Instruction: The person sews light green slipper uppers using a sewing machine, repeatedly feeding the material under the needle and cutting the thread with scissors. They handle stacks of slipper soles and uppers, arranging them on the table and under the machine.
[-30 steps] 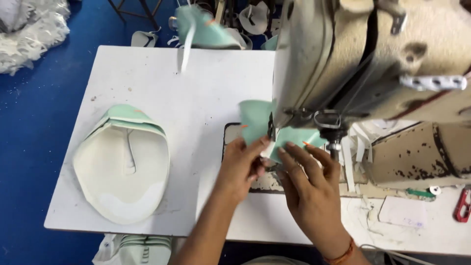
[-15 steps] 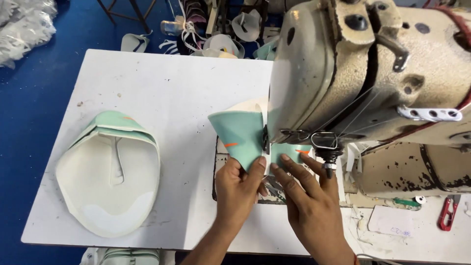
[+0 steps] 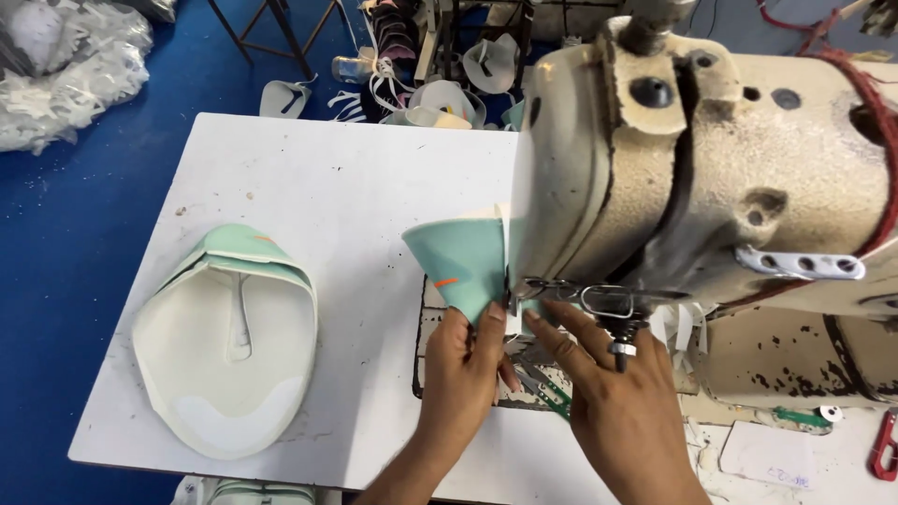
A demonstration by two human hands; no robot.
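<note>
A mint-green shoe upper piece (image 3: pixel 465 262) with a small orange mark is bent up into a cone at the needle of a worn cream sewing machine (image 3: pixel 692 178). My left hand (image 3: pixel 465 374) pinches its lower edge from below. My right hand (image 3: pixel 613 397) presses its fingertips on the piece right beside the presser foot (image 3: pixel 617 323). Part of the piece is hidden behind the machine head.
A stack of white and mint shoe uppers (image 3: pixel 229 341) lies on the left of the white table (image 3: pixel 318 178). More cut pieces (image 3: pixel 440 93) pile behind the table. Red-handled snips (image 3: pixel 884 449) lie at the far right. Blue floor (image 3: pixel 56 234) surrounds the table.
The green piece has turned and lifted higher against the machine head. Both hands shifted with it, and the view moved closer to the machine.
</note>
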